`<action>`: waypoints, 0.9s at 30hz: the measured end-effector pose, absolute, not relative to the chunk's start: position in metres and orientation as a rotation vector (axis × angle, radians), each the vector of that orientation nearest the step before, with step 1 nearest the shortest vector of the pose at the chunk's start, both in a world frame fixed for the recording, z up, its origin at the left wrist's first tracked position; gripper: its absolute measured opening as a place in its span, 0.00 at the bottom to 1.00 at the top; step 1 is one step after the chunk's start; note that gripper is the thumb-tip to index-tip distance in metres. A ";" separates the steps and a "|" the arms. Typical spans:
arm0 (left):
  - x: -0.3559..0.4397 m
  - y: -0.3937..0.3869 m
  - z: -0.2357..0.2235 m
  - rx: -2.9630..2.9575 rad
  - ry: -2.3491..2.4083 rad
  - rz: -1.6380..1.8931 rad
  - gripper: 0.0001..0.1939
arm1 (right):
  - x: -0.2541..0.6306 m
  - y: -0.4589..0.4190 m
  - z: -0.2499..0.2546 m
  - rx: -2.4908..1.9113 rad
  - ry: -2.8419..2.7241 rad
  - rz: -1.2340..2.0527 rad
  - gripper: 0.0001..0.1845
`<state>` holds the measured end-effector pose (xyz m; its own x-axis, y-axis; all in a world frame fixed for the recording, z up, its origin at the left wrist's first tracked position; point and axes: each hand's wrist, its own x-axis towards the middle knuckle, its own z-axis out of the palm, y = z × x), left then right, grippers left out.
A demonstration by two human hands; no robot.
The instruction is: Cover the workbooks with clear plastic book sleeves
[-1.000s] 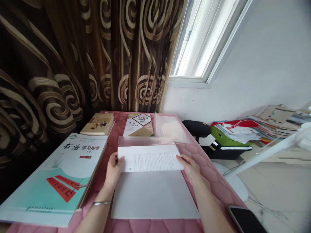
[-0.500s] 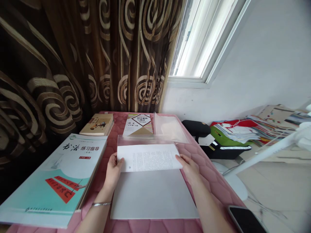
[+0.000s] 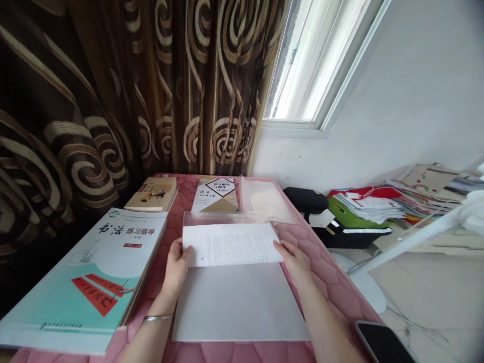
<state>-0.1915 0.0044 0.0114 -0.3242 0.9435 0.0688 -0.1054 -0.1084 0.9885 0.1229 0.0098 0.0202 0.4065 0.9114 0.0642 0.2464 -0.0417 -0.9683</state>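
A white printed sheet with lines of small text lies sideways before me, slightly raised toward me. My left hand pinches its left edge, thumb on top. At the opposite edge my right hand grips it the same way. Whether the sheet is single or part of a thin booklet I cannot tell. Beneath it lies a clear plastic cover, flat on the pink quilted surface, its far edge showing beyond the paper. A silver bracelet circles my left wrist.
To the left lies a pile of books with a teal calligraphy workbook on top, and smaller tan books behind. A patterned booklet and another clear sheet are at the back. A phone sits front right, near a white stand.
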 end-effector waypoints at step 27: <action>-0.192 0.002 0.014 1.042 1.356 1.559 0.15 | 0.119 0.007 0.026 -1.575 -1.148 0.723 0.25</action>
<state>-0.1920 0.0016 0.0143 -0.3369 0.9384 0.0768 -0.0537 -0.1006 0.9935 0.1186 0.0075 0.0257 0.3670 0.9257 0.0912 0.3181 -0.0328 -0.9475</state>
